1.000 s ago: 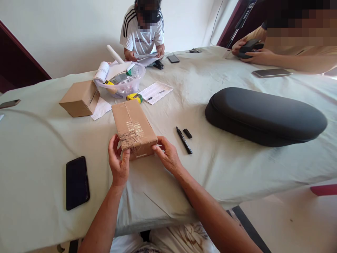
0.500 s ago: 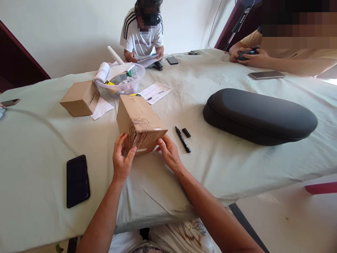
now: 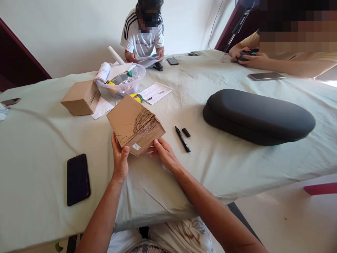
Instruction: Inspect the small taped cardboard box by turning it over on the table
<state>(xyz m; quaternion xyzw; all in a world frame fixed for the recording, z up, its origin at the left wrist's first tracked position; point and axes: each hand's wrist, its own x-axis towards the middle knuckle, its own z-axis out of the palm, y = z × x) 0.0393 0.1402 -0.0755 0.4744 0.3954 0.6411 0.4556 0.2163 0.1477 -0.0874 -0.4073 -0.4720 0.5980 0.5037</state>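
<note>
A brown cardboard box [image 3: 126, 121] with dark pen scribbles along one edge and a small white printed patch is tilted between my hands over the table. My left hand [image 3: 120, 160] grips its lower left corner, thumb in front and fingers behind. At the lower right side, my right hand [image 3: 163, 151] supports the box with its fingers, which are partly hidden beneath it. Right of that hand lie an uncapped black marker [image 3: 182, 139] and its black cap [image 3: 186, 132].
A second cardboard box [image 3: 79, 100] and a plastic basin [image 3: 140, 80] holding bottles and paper stand behind. A yellow tape measure [image 3: 137, 97] lies by a printed sheet [image 3: 157, 92]. At right is a black case [image 3: 259, 116]; at left, a phone [image 3: 78, 180]. Two people sit across the table.
My hands have turned and tipped the box, so another scribbled face now shows and the white patch is in full view. The tape measure behind it is more exposed.
</note>
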